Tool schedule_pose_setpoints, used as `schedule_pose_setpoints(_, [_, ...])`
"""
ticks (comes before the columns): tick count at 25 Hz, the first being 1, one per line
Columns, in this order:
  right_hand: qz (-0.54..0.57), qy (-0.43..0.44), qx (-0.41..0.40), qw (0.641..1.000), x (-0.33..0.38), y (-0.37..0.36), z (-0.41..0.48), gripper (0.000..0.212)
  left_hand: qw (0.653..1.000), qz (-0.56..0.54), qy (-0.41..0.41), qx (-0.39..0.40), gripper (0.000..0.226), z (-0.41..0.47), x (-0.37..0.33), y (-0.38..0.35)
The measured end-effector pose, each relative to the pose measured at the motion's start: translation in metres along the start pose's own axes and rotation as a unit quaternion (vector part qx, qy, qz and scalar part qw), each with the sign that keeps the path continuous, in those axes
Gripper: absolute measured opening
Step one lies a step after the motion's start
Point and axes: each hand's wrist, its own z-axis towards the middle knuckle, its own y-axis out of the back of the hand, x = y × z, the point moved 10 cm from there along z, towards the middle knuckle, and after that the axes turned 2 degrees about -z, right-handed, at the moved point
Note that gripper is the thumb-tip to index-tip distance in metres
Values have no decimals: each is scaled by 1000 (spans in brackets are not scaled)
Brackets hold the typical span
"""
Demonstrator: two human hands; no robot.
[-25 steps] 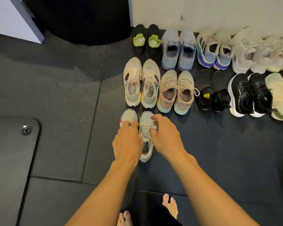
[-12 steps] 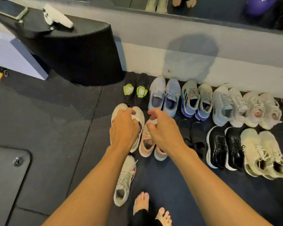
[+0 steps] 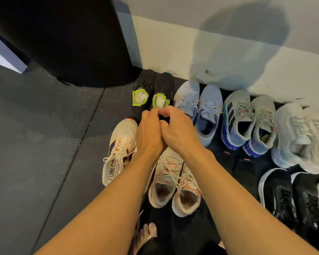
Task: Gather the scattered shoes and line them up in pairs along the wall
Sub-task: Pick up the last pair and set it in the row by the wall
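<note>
**Q:** What lies nearest, at 6 o'clock?
**A:** A bare foot point(image 3: 148, 233) on the floor point(image 3: 44, 153). Just beyond it is the peach-laced pair point(image 3: 173, 186), side by side, toes towards the wall point(image 3: 228, 57). A cream FUELCELL shoe point(image 3: 118, 153) lies just beside that pair at 9 o'clock, and a black white-soled pair point(image 3: 287, 196) at 4 o'clock.

**Q:** And the grips?
**A:** The left grip point(image 3: 149, 133) and right grip point(image 3: 179, 131) touch each other, fingers curled. They are over the heels of the black pair with green insoles point(image 3: 149, 89). Whether either holds a shoe cannot be told.

**Q:** Farthest elements?
**A:** That black pair stands at 12 o'clock against the wall. The wall row runs from it towards 3 o'clock: light blue pair point(image 3: 199, 107), grey striped pair point(image 3: 247, 122), white pair point(image 3: 298, 137). A black rounded object point(image 3: 63, 39) stands at 11 o'clock
</note>
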Motion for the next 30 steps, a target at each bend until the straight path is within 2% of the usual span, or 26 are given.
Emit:
schedule_pose_setpoints(3, [-12,30,3,999,-36,-37,57,38,999,-13,10,-30,17,50,31,-44])
schedule_pose_setpoints(5, [-44,49,-2,998,-56,-55,91,39,998,55,-16,-19,29,81,43,-73])
schedule_pose_setpoints(8, [-116,63,49,990,-77,-94,135,42,987,158,-7,-36,47,120,67,-84])
schedule_pose_setpoints(12, [-191,58,121,972,-96,-134,168,42,967,252,44,-13,41,156,109,-81])
schedule_pose_setpoints(15, [-166,40,107,980,-102,-142,179,35,965,259,22,-12,33,164,115,-80])
schedule_pose_setpoints(17, [-101,4,92,991,-106,-141,187,34,961,274,-11,-14,35,165,113,-79])
schedule_pose_setpoints(20, [-26,-41,76,996,-114,-145,188,35,961,278,-7,-17,40,166,120,-70])
schedule_pose_setpoints(26, [-46,-61,52,996,-111,-149,186,33,966,256,21,18,34,167,113,-74])
schedule_pose_setpoints(28, [-82,-33,63,994,-100,-144,181,31,970,242,-22,-21,32,161,88,-72])
schedule_pose_setpoints(30, [-118,22,55,991,-88,-122,172,35,962,225,-136,-76,29,150,45,-71])
